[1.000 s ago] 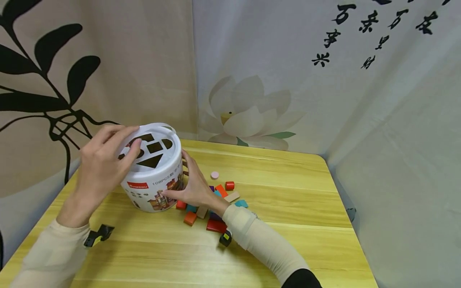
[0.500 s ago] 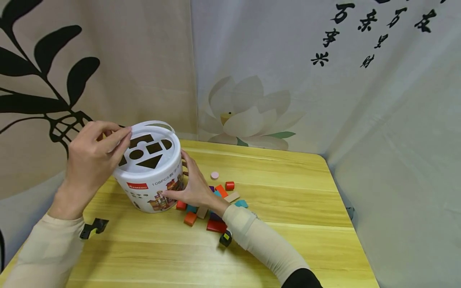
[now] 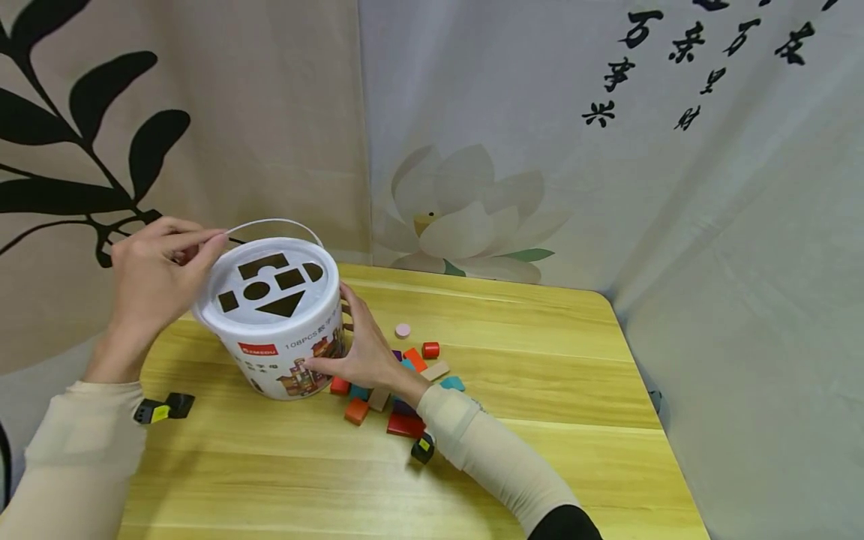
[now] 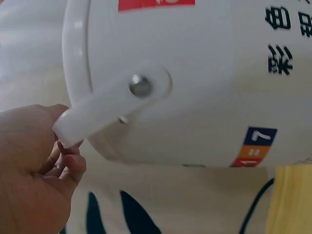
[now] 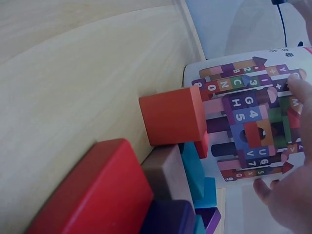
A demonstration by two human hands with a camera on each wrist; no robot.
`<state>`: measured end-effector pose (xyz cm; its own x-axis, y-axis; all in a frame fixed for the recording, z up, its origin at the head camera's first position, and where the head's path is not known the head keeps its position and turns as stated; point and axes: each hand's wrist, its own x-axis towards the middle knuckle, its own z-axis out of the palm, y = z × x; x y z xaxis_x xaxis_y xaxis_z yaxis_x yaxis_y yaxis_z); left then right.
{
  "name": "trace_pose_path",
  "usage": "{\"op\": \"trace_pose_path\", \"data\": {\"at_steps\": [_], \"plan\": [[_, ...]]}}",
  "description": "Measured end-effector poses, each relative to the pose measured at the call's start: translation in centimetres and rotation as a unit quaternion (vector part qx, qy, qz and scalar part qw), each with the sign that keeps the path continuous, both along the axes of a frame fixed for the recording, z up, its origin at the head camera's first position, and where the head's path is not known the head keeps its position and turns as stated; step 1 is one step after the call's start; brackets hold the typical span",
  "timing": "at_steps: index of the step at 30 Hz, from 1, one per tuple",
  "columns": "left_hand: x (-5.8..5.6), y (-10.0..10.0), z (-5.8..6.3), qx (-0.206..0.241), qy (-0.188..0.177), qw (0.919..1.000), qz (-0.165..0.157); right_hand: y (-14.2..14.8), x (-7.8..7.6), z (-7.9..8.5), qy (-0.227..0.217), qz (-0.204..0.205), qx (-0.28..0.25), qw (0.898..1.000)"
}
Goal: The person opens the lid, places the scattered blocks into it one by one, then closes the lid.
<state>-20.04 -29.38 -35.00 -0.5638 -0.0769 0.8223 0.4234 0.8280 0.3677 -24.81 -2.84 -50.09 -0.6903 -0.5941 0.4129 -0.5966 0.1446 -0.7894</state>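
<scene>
A white toy-block bucket (image 3: 293, 349) stands on the left part of the table, with printed block pictures on its side. Its white lid (image 3: 243, 316) has several dark shaped holes. My left hand (image 3: 155, 274) pinches the thin white handle (image 3: 275, 220), which arches above the lid's far side. In the left wrist view, the handle (image 4: 100, 109) pivots on a round silver-looking stud (image 4: 140, 86). Against the bucket's right side, my right hand (image 3: 367, 352) holds it, thumb on the front and fingers around the back, where they are partly hidden.
Loose wooden blocks lie right of the bucket, partly under my right forearm. Among them are an orange block (image 3: 357, 410), a red block (image 3: 406, 425), a red cylinder (image 3: 430, 349) and a pink disc (image 3: 403, 330). The yellow wooden table (image 3: 553, 390) meets curtains behind.
My left hand has moved left, off the lid, and the handle has risen from the lid's rim with it. The right hand and the bucket have stayed nearly still.
</scene>
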Motion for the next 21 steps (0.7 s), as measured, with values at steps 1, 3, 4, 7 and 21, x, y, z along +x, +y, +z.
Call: {"op": "trace_pose_path", "data": {"at_steps": [1, 3, 4, 7, 21], "plan": [[-0.1, -0.3, -0.2, 0.014, -0.012, 0.9998, 0.003, 0.0, 0.0, 0.0, -0.001, -0.001, 0.002, 1.0], [-0.2, -0.8, -0.7, 0.048, -0.045, 0.9978, 0.011, 0.0, 0.0, 0.0, 0.0, 0.0, 0.002, 1.0], [-0.2, -1.1, -1.0, 0.069, -0.068, 0.9952, 0.015, 0.0, 0.0, 0.0, 0.001, 0.0, 0.001, 1.0], [-0.4, -1.9, -1.8, 0.135, -0.142, 0.9803, 0.026, 0.0, 0.0, 0.1, 0.0, 0.0, 0.002, 1.0], [-1.0, -4.1, -5.7, 0.448, -0.322, 0.8289, -0.09, -0.1, 0.1, -0.1, 0.006, 0.001, 0.0, 1.0]]}}
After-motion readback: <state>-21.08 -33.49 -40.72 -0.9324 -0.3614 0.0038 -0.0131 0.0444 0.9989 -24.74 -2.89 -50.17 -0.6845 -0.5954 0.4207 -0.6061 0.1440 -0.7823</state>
